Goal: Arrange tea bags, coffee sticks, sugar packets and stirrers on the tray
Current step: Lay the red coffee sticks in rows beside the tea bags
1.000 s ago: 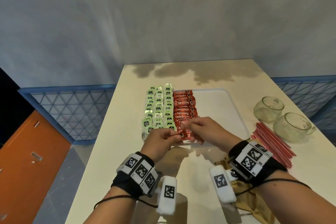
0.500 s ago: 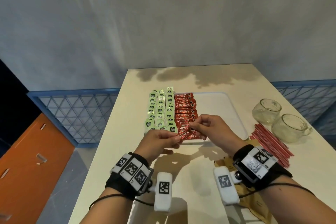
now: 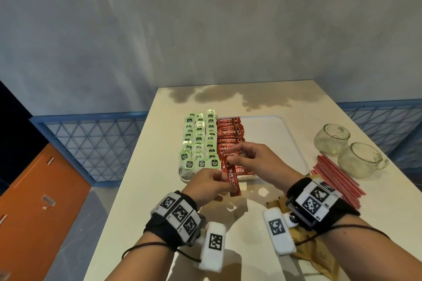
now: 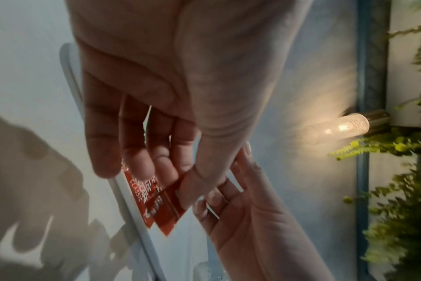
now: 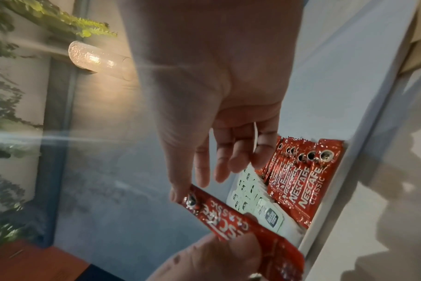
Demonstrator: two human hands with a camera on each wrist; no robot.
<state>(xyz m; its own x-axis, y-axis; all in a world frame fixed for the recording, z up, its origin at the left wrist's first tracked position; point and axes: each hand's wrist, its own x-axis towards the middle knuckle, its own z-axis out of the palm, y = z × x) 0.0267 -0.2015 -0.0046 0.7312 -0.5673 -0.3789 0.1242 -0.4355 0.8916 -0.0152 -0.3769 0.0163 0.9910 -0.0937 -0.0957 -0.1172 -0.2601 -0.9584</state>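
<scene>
The stick hangs between two pinches, above the near edge of the tray and the column of coffee sticks already lying there. The left hand grips its near end between thumb and curled fingers; the right hand pinches its far end with thumb and forefinger, the other fingers spread loose.

The likeliest slip, I judge, is at the handover: if one hand lets go before the other has a firm hold, the glossy stick could swing or drop across the laid rows. Set down askew, it could also nudge the nearest sticks out of line or push them against the tea bags, which lie just beside on the left. A sleeve or wrist band dragging low over the near rim could shift that row too.

The stick is a slim red foil sachet with white lettering and a small cup mark at its far end; it looks flat and light, with a slight bend where the fingers press.
</scene>
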